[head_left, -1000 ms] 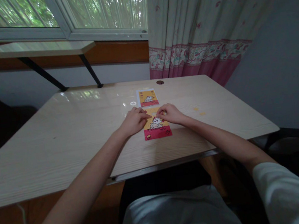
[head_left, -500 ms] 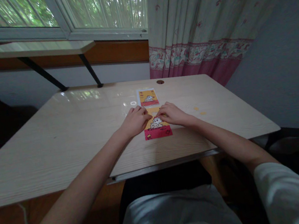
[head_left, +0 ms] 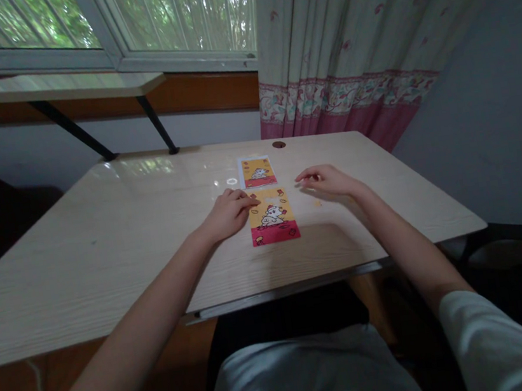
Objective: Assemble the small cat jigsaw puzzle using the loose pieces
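Observation:
In front of me on the desk lies a yellow and red picture card with a white cartoon animal wearing a red hat. A pale patch shows in its upper part. My left hand rests at its upper left edge, fingers stretched out onto the card. To the right of the card, my right hand hovers above the desk with loosely bent fingers, apparently holding nothing. Below it is a small yellow piece. Directly behind the card lies a smaller, similar picture with a white border.
The pale wood desk carries a raised shelf on black legs at the back left. A round cable hole sits near the rear edge. Behind stand a window and a floral curtain.
My right hand has left the card and moved right, over the area where two small yellow pieces lay. My left hand stays at the card, shifted slightly left.

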Available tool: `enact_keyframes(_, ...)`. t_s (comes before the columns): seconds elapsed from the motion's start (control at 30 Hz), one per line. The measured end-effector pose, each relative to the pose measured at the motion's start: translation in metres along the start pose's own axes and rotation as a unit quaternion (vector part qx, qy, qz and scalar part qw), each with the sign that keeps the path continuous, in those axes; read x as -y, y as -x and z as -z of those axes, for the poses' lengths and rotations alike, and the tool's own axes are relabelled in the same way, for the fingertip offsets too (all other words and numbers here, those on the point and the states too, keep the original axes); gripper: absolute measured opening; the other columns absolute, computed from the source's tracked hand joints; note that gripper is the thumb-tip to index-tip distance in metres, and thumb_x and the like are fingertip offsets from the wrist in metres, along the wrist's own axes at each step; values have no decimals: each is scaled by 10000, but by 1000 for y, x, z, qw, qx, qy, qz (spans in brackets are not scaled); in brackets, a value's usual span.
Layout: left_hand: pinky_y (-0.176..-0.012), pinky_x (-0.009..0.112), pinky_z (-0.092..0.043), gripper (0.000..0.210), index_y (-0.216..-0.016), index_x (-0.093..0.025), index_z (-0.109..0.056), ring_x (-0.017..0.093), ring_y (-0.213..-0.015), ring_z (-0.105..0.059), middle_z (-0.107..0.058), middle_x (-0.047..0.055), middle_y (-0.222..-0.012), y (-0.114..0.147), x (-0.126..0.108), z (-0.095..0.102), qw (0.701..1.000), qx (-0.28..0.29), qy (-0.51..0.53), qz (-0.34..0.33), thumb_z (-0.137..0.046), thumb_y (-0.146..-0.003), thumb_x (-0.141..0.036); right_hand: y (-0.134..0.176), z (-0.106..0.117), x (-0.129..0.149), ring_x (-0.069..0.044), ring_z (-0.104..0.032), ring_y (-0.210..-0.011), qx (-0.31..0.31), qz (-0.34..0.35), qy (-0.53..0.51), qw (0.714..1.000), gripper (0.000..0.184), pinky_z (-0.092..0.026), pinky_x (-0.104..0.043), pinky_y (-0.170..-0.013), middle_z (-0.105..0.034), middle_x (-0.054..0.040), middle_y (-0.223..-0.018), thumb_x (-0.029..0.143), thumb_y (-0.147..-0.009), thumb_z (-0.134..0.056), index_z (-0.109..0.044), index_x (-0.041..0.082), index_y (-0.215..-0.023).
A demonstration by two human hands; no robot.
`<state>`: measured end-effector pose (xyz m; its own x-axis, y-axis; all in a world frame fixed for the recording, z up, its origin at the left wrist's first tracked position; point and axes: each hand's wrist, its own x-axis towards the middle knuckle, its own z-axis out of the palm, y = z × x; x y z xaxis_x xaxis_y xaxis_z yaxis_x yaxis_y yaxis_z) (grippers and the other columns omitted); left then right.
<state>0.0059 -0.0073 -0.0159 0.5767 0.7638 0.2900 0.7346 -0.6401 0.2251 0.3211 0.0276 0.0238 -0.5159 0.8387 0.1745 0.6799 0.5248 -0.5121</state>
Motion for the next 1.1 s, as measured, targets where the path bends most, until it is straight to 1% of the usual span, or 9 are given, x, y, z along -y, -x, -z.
enact_keyframes(0.1,-868,421,-397,391,-1143,-215,-710,248,-947,-529,-649,110,-1029,1,10,0,1000,-27,7,8,-416,-888,-182,13,28,-26,-125,-488,-619,13,-51,-4,999,313,-354,-261,-588,-680,-56,-765,359,-800,-632,-757,125,-965)
enact_keyframes(0.2,-873,414,-394,385,-1114,-222,-719,242,-936,-530,-647,98,-998,2,14,-1,999,-28,-11,12,-422,-875,-174,22,39,-44,-120,-495,-589,86,-107,-31,990,352,-356,-257,-562,-651,-40,-691,417,-721,-699,-752,122,-907)
enact_keyframes(0.27,-866,411,-396,379,-1097,-230,-727,244,-931,-527,-643,96,-998,2,14,-1,999,-25,-17,13,-429,-868,-174,24,36,-47,-111,-492,-564,133,-120,-52,982,388,-350,-249,-543,-633,-21,-658,437,-676,-733,-747,123,-905)
enact_keyframes(0.33,-854,417,-400,373,-1085,-232,-734,253,-924,-521,-638,103,-1012,2,12,-1,999,-25,-13,15,-439,-862,-180,22,28,-43,-99,-482,-544,162,-104,-67,979,399,-336,-239,-529,-618,0,-639,441,-651,-755,-747,135,-908)
enact_keyframes(0.5,-835,421,-401,360,-1066,-241,-744,262,-914,-513,-634,105,-1010,2,7,2,999,-24,-8,25,-453,-861,-187,15,12,-26,-99,-488,-554,189,-48,-69,978,338,-339,-235,-536,-597,28,-633,402,-605,-805,-730,166,-836)
enact_keyframes(0.7,-838,422,-406,347,-1056,-233,-745,258,-917,-514,-635,104,-1008,2,5,2,999,-25,-13,17,-462,-859,-191,15,10,-22,-105,-480,-581,181,-63,-39,981,272,-353,-247,-560,-585,26,-644,338,-610,-795,-685,158,-782)
enact_keyframes(0.87,-857,422,-417,306,-1026,-235,-747,248,-919,-531,-646,92,-1003,2,4,1,999,-37,5,20,-489,-862,-216,16,8,-13,-92,-467,-565,181,-64,-131,973,287,-348,-239,-539,-556,33,-622,380,-684,-751,-650,140,-803)
enact_keyframes(1.0,-891,415,-428,251,-961,-192,-751,250,-952,-571,-684,101,-1008,-4,-6,1,996,-45,75,21,-530,-849,-230,9,-2,1,-94,-503,-593,98,-23,-225,969,360,-378,-235,-557,-595,24,-659,405,-728,-723,-685,136,-964)
enact_keyframes(1.1,-907,406,-429,199,-876,-182,-756,241,-929,-609,-721,92,-939,-10,-21,2,987,-52,148,30,-574,-840,-254,-1,-16,11,-117,-572,-654,43,-3,-284,958,362,-443,-255,-612,-661,-11,-717,422,-697,-755,-710,145,-926)
